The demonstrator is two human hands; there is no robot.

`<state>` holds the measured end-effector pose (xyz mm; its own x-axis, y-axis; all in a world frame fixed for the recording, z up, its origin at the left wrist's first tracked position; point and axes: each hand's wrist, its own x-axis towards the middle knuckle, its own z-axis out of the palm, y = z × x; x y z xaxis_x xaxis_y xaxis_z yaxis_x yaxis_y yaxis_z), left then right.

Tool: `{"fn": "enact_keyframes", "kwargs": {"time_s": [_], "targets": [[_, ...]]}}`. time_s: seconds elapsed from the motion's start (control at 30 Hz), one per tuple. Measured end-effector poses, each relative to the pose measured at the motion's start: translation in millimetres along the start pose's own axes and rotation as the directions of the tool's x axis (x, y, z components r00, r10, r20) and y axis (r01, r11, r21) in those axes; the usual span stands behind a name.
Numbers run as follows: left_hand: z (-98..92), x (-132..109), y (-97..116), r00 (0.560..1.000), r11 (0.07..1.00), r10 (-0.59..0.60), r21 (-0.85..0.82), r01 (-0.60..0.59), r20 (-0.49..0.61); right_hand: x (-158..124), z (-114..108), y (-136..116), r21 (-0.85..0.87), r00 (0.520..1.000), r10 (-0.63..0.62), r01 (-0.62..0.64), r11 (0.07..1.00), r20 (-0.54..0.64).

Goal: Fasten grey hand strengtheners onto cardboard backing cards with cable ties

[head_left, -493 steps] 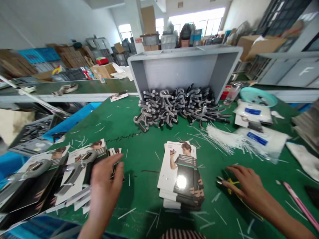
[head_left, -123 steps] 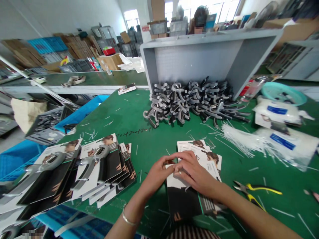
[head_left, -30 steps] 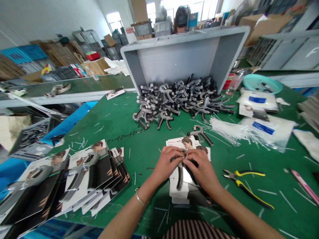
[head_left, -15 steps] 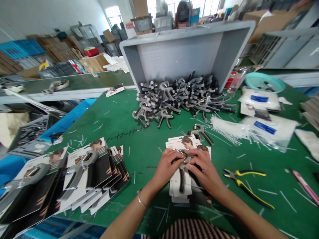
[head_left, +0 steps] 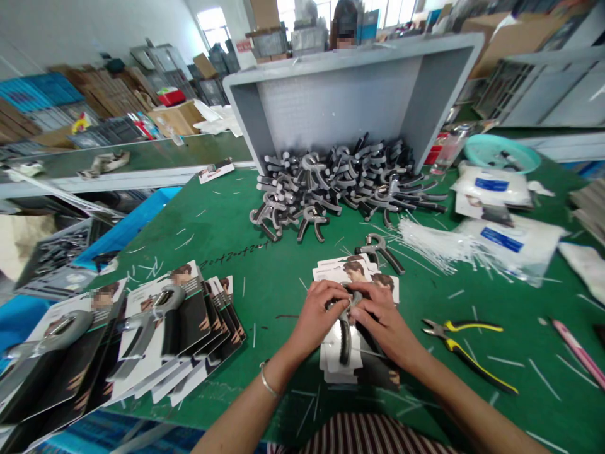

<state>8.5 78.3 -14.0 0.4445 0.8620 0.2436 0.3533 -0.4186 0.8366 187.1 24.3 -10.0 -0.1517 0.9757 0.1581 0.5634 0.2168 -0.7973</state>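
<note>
My left hand (head_left: 324,315) and my right hand (head_left: 382,320) meet over a grey-and-black hand grip exerciser (head_left: 346,343), which lies on printed backing cards (head_left: 331,272). Fingers of both hands are bent closely around its upper, coiled end. The fingertips nearly touch there and cover most of that end, so any small piece between them is hidden. One black handle points down toward me; the other is partly under my right hand. A loose exerciser (head_left: 380,252) lies just beyond the cards.
A grey crate (head_left: 340,94) lies tipped on its side, exercisers (head_left: 326,183) spilling from it. Carded exercisers (head_left: 161,321) overlap at left. White cable ties (head_left: 430,246), yellow-and-black cutters (head_left: 466,340), a pink pen-like tool (head_left: 579,353) and plastic bags (head_left: 515,243) lie at right. A person (head_left: 345,28) is behind the crate.
The right hand's fingers have shifted slightly at the exerciser's coiled end, showing more of its grey top. Both hands stay in the same place over the cards.
</note>
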Motion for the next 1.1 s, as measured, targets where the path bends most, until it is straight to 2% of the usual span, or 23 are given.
{"fn": "enact_keyframes", "kwargs": {"time_s": [0.13,0.4,0.67,0.87,1.1], "targets": [[1.4,-1.2,0.2,1.0,1.0,-0.004,-0.009,0.004,-0.012,-2.7,-0.4,0.5,-0.033,0.999,-0.022,0.024,0.999,0.044],[1.1,-1.0,0.9,1.0,0.999,-0.015,-0.028,0.015,-0.006,-2.0,-1.8,-0.4,-0.022,0.999,-0.017,0.018,1.0,0.043],[-0.2,-1.9,0.8,1.0,1.0,-0.005,-0.029,0.006,0.007,-1.1,0.8,1.1,0.008,1.0,0.003,-0.003,1.0,0.013],[-2.9,-4.3,1.3,1.0,1.0,0.0,-0.022,0.001,0.026,9.7,3.4,0.1,-0.018,0.998,-0.003,0.002,1.0,-0.063],[0.6,-2.4,-3.7,1.0,0.999,-0.016,-0.049,0.015,-0.018,2.5,-4.4,-0.4,-0.054,0.994,-0.067,0.071,0.996,0.085]]}}
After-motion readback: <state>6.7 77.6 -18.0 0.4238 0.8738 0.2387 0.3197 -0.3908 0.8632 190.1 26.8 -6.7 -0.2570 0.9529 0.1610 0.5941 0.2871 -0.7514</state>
